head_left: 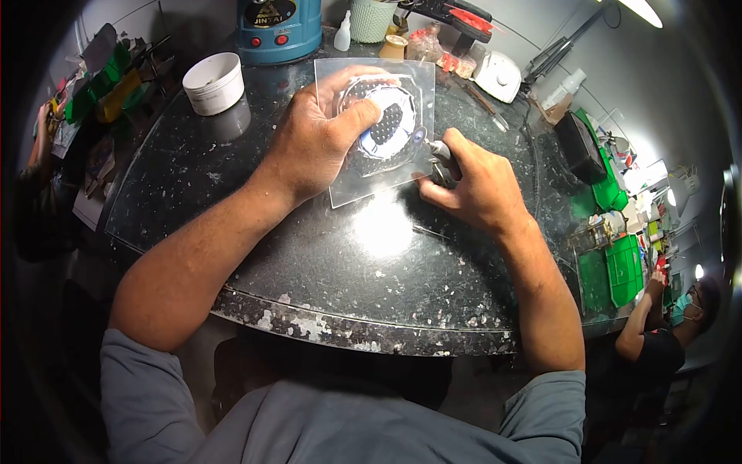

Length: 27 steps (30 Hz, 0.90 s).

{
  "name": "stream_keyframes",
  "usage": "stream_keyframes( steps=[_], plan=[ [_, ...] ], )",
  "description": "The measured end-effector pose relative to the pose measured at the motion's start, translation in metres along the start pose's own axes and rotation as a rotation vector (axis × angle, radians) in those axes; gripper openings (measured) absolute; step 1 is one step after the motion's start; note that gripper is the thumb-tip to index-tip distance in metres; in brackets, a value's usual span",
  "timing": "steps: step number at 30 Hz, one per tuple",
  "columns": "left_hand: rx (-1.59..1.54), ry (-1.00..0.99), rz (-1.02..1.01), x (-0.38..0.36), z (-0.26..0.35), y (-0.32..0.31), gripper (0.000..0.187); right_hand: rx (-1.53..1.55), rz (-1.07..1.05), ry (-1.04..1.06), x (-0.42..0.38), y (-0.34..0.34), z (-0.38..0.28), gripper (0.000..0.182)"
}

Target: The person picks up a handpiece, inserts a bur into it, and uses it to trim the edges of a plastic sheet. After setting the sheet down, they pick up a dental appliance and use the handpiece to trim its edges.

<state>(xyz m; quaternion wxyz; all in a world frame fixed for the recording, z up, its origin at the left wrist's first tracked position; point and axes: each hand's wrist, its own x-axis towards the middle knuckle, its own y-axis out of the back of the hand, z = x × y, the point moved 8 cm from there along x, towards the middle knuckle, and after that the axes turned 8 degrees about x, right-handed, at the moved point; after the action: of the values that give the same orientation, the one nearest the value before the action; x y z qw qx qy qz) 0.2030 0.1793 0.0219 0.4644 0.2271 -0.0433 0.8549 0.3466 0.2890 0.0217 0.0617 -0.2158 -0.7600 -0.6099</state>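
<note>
My left hand point(321, 127) grips a square transparent plastic sheet point(332, 185), thumb on the front and fingers behind. It is held up over the dark table, tilted towards me. A raised rounded shape point(394, 124) in the sheet's middle shows a dotted pattern and bright reflections. My right hand point(479, 182) is closed round a grey rotary handpiece point(440, 151) at the sheet's right edge. A small round disc point(420, 134) shows at the tool's tip, overlapping the sheet beside the raised shape.
On the dark, paint-specked table point(348, 271) stand a white tub point(214, 85) and a blue machine point(278, 35). A white squeeze bottle point(343, 32), a white device point(497, 76) and a knife-like tool point(487, 104) lie farther back. Green trays point(622, 271) and a masked co-worker point(657, 332) are at right.
</note>
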Motion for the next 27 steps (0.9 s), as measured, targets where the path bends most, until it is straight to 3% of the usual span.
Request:
stream_keyframes(
  steps=[5, 8, 11, 20, 27],
  plan=[
    [0.035, -0.034, -0.028, -0.004, 0.013, -0.001, 0.033, -0.003, -0.011, -0.017, 0.000, 0.000, 0.000, 0.041],
    [0.059, -0.125, 0.018, 0.000, 0.008, -0.003, 0.038, 0.009, 0.003, 0.000, 0.000, 0.001, -0.001, 0.040],
    [0.096, -0.030, -0.031, -0.005, 0.008, -0.001, 0.038, 0.012, 0.002, 0.004, 0.000, 0.000, -0.001, 0.040],
    [0.003, -0.075, 0.002, -0.004, 0.006, -0.002, 0.030, 0.028, -0.009, -0.012, 0.000, -0.001, -0.001, 0.040],
    [0.057, -0.071, 0.004, -0.005, 0.008, -0.001, 0.036, 0.027, -0.023, -0.026, 0.000, -0.002, -0.001, 0.041]
  ],
)
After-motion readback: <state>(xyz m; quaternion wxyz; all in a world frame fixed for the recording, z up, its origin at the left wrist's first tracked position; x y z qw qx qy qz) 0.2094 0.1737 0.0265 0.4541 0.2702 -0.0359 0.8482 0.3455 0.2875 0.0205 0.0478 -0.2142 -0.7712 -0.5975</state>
